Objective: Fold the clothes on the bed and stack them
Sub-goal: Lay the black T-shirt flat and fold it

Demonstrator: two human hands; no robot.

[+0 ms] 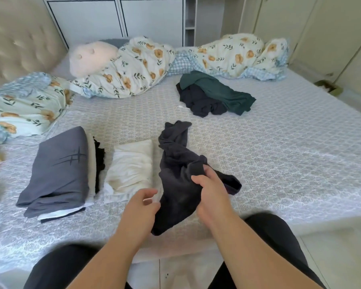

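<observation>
Right hand (208, 184) gripping crumpled dark garment (175, 163), left hand (143, 202) loosely curled, grasp unclear

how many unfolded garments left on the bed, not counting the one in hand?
2 visible: a green garment and a black garment partly under it, heaped together far right of centre, near the floral duvet. More may be hidden in that heap.
</observation>
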